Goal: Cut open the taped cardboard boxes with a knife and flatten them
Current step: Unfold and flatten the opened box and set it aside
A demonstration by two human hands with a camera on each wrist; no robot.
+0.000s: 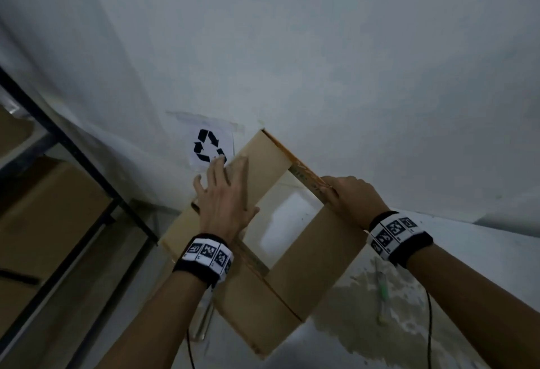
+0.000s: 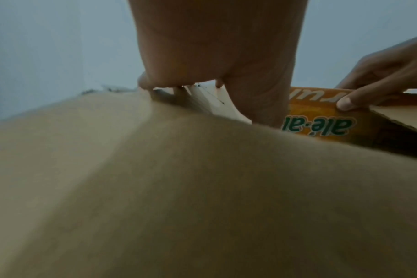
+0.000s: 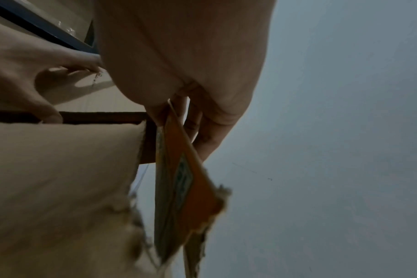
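The white wall (image 1: 321, 47) is filling most of the head view. Against it, the opened cardboard box (image 1: 263, 304) is standing as a hollow sleeve, its long axis running from lower left toward the upper right, open end facing the camera. The left hand (image 1: 225, 196) is pressing flat, fingers spread, on the left panel. The right hand (image 1: 350, 196) is gripping the orange printed edge, thumb and fingers pinching it. A recycling sign (image 1: 209, 146) is sitting just behind the left fingertips (image 1: 219, 161).
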